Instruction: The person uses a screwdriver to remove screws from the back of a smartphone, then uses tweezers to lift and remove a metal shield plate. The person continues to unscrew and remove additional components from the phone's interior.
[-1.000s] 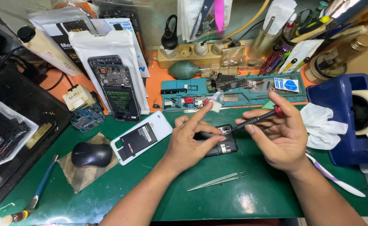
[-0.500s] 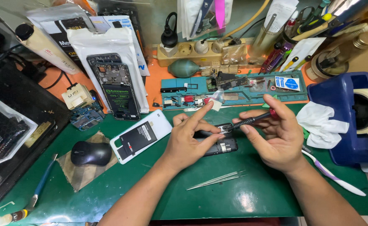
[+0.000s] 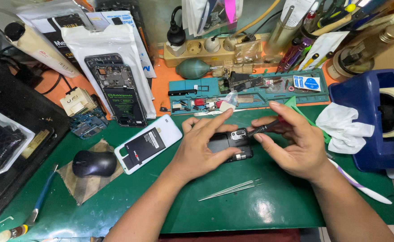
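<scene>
Head view of a phone-repair bench. The left hand (image 3: 204, 145) lies on a small dark phone (image 3: 229, 145) that rests flat on the green mat (image 3: 273, 210), about midway along the mat's far edge; the fingers are spread and pressed over the phone's near left part, thumb at its near side, pinning it rather than gripping it. The right hand (image 3: 295, 143) is closed in a pencil-style pinch on a thin dark screwdriver (image 3: 262, 130) with a red handle, whose tip meets the phone's upper right corner beside a small metallic camera module.

Handling (judged): the phone looks light, stiff and thin, with an opened back that exposes delicate parts, so it is best held by its long side edges and kept flat; its smooth casing may slide on the mat unless pressed down. The screwdriver is slender and rigid, suited to a fingertip hold close to the tip.

Surroundings: metal tweezers (image 3: 230, 190) lie on the mat just toward the near edge from the phone; a white phone case (image 3: 148, 145) lies to the left, and a black mouse (image 3: 94, 163) on a scrap of cloth further left. A teal parts tray (image 3: 251, 92) stands beyond the mat's far edge, and a crumpled white tissue (image 3: 342, 127) lies by the right edge (touching a blue tape dispenser (image 3: 367, 121)).
</scene>
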